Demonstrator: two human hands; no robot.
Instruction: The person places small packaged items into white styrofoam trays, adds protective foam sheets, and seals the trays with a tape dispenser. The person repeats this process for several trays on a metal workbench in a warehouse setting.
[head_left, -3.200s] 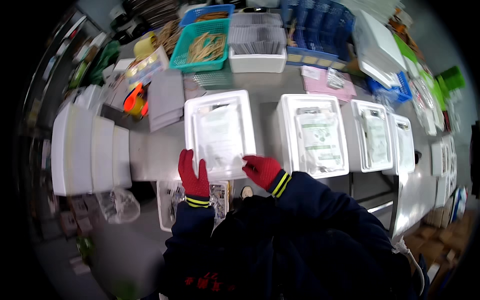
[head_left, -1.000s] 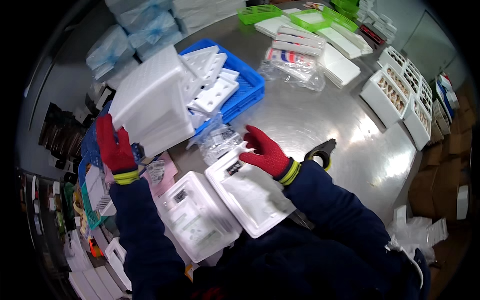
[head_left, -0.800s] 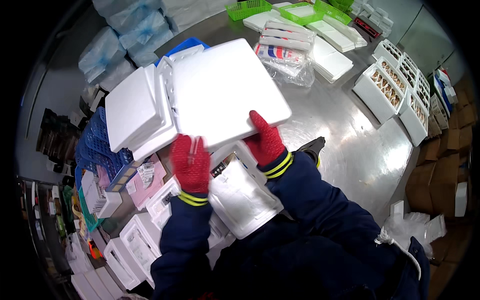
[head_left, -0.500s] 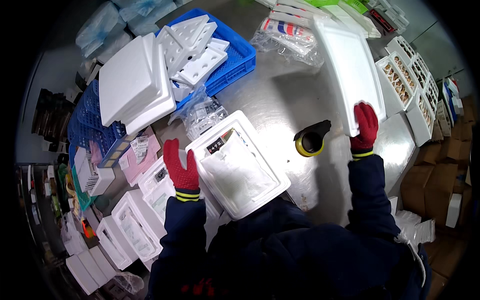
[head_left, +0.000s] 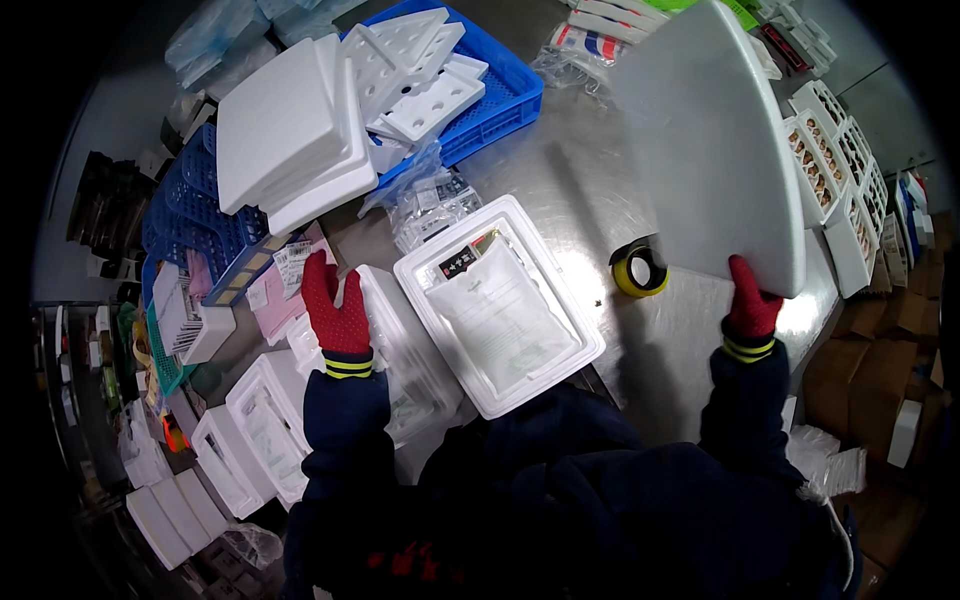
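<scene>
At the right, my right hand [head_left: 752,300], in a red glove, grips the lower edge of a large white foam lid [head_left: 710,150] held tilted up. My left hand [head_left: 335,305], gloved alike, is open with fingers apart, just left of the middle, beside some lidded foam boxes [head_left: 385,350]. Between my hands stands an uncovered white foam box [head_left: 500,310] with a white packet and a dark label inside. Right of it lies a black-and-yellow tape roll [head_left: 640,268]. Above the box is a plastic bag of small printed packets [head_left: 430,205].
A stack of foam lids [head_left: 280,130] leans by a blue crate [head_left: 515,110] of perforated inserts. Blue baskets [head_left: 200,220] and pink sheets [head_left: 265,295] are at left. Trays of brown-and-white items [head_left: 815,170] stand right; cardboard boxes [head_left: 860,360] are beyond the steel table [head_left: 560,180].
My view has swung rightward since the first frame. Both hands were on the lid pile; my left hand has let go and my right hand has carried one lid to the right, tilting it up.
</scene>
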